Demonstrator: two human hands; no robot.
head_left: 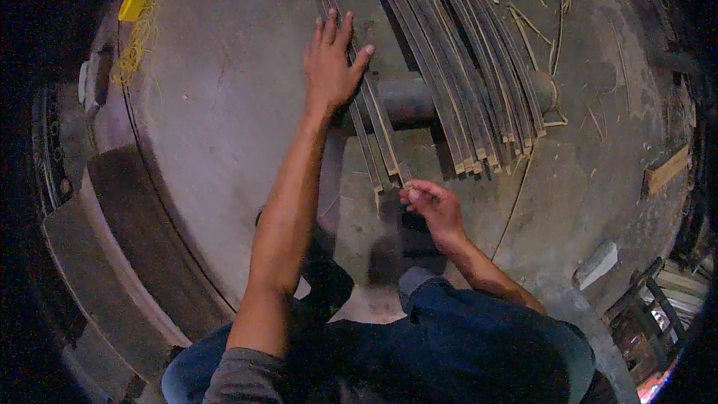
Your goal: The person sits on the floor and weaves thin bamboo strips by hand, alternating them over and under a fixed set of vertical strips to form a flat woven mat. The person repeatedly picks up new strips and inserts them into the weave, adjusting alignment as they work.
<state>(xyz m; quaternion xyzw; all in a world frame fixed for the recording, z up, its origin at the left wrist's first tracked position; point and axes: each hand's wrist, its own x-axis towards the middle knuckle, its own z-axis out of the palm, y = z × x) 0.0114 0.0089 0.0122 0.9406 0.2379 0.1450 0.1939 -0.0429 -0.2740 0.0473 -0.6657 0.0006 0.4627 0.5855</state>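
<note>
A few long, thin wooden strips [380,123], dark on the face and pale along the edges, run away from me at the centre. My left hand [330,67] lies over them farther up, palm down, fingers spread and thumb stretched to the right. At the near end, my right hand [432,208] pinches the tip of the rightmost of these strips between thumb and fingers. To the right, a wider row of similar strips [456,82] lies side by side, their pale near ends uneven. A grey cylinder [407,99] shows crosswise beneath the strips.
Loose pale slivers [532,30] are scattered on the concrete floor [224,105] beyond the row. Yellow twine [137,52] and a yellow ring-shaped piece [132,7] lie at the far left. A wood block [666,170] and a grey slab [596,265] are at the right.
</note>
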